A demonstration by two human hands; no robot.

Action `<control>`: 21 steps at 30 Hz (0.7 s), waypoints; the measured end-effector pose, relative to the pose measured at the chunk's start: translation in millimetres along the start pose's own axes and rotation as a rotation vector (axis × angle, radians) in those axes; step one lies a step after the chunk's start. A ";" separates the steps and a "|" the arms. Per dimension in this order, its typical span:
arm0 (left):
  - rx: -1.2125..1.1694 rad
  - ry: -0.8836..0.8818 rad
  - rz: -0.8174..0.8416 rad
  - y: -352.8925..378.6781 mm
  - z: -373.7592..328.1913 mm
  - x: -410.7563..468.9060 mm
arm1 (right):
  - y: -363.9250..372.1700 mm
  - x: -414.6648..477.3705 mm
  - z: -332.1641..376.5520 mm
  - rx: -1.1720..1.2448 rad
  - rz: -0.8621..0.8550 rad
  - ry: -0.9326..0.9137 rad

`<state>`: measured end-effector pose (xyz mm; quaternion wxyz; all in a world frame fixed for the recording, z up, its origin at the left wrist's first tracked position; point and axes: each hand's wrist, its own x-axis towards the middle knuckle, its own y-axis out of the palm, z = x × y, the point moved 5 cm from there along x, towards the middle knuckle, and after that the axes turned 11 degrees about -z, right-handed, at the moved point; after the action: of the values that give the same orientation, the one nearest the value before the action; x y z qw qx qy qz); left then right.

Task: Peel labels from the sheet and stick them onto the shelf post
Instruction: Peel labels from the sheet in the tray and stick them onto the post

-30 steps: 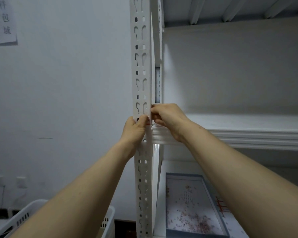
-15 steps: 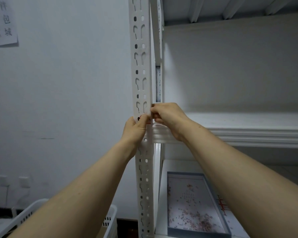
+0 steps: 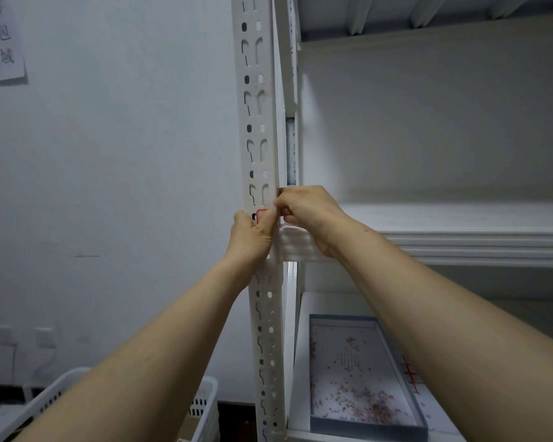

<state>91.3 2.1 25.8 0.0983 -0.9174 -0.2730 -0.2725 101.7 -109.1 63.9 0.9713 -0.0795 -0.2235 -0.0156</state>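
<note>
1. White perforated steel is filling the middle of the head view: the shelf post (image 3: 258, 122) is running upright from the top edge to the bottom. A red-bordered label (image 3: 261, 214) is sitting on its front face, just above where the shelf beam (image 3: 460, 247) is meeting it.
2. The left hand (image 3: 251, 237) is wrapping the post from its left edge, with the thumb lying over the label's lower part. It is probably pinning the label so it is not sliding while it bonds. The other fingers are hiding behind the post.
3. The right hand (image 3: 304, 208) is curling at the post's right edge, fingertips pinching the label's right side, seemingly guiding it flat against the corner. How much is already sticking is impossible to tell.
4. No label sheet is showing anywhere.
5. A grey-rimmed tray (image 3: 364, 427) is lying on the lower shelf near its front left corner. A white basket (image 3: 205, 400) is standing left of the post's foot, and a paper notice (image 3: 0, 43) is hanging on the wall.
</note>
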 end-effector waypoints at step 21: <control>-0.081 0.032 0.129 -0.2 8.8 2.3 | -0.3 -2.4 -0.4 0.007 0.020 0.047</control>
<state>96.7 6.2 19.8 0.0830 -0.9318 -0.2005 -0.2911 99.6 -109.5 62.6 0.9766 -0.0781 -0.2001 -0.0070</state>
